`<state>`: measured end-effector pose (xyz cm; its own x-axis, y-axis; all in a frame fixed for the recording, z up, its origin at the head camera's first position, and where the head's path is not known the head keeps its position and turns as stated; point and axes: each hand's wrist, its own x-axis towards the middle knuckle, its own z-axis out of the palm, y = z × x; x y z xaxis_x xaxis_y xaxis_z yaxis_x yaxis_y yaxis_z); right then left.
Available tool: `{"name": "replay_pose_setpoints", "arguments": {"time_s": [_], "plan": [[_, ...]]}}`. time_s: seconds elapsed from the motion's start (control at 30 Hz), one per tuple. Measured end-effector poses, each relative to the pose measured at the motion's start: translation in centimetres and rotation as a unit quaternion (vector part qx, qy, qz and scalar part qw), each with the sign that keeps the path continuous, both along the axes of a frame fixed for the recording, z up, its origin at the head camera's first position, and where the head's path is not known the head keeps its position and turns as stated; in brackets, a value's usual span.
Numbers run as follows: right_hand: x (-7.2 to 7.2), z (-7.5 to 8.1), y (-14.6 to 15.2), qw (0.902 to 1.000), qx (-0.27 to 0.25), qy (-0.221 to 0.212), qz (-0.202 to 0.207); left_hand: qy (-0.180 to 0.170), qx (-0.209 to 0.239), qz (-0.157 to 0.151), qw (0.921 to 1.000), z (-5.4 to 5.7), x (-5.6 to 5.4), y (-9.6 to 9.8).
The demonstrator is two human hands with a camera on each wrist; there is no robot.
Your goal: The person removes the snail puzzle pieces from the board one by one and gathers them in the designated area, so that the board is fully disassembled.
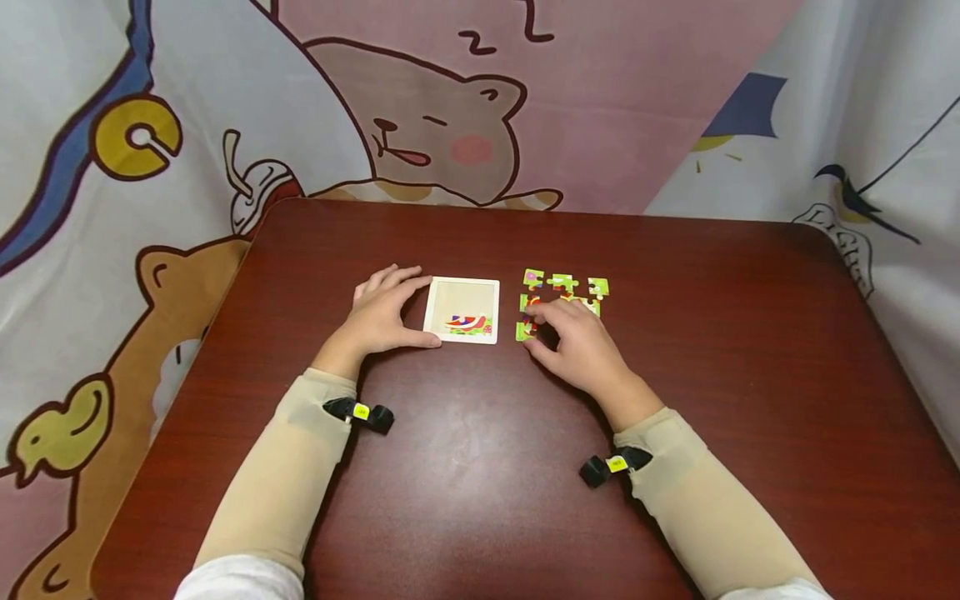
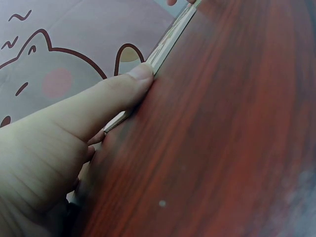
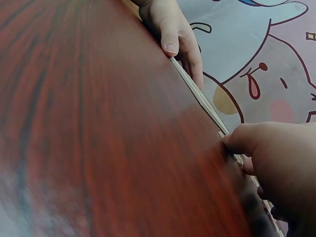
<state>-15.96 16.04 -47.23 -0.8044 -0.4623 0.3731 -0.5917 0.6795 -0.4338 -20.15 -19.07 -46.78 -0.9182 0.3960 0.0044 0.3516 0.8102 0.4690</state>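
A square puzzle tray (image 1: pixel 465 282) with a pale rim lies flat on the table. Joined pieces (image 1: pixel 469 323) with red, blue and green print fill its lower right part. My left hand (image 1: pixel 382 312) holds the tray at its left side, thumb at the near corner and index finger at the far corner. In the left wrist view the thumb (image 2: pixel 140 74) presses on the tray's edge. To the right, my right hand (image 1: pixel 581 346) pinches a green-edged puzzle piece (image 1: pixel 522 332) between thumb and index finger; the fingers partly hide it.
Several loose puzzle pieces (image 1: pixel 562 282) lie in rows right of the tray, some partly covered by the right hand. The dark red wooden table (image 1: pixel 480 467) has rounded corners. A cartoon-printed curtain (image 1: pixel 600 100) hangs behind it and along its sides.
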Motion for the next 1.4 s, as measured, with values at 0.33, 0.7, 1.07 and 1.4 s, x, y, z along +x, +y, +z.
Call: {"name": "replay_pose_setpoints", "arguments": {"time_s": [0.33,0.7,1.07,1.4], "plan": [[0.0,0.4,-1.4,0.9999,0.005,0.011,0.002,0.002,0.004,-0.001,1.0000,0.0,-0.1,-0.1],[-0.5,0.5,-4.8,0.9977,0.031,0.058,0.019,0.001,0.001,0.000,1.0000,-0.2,-0.1,-0.2],[-1.3,0.7,-8.0,0.9961,0.070,0.043,0.034,0.005,0.007,0.000,1.0000,0.2,-0.2,0.1],[-1.8,0.7,-9.5,0.9958,0.085,-0.001,0.033,0.004,0.000,-0.001,1.0000,0.1,-0.1,-0.2]]}}
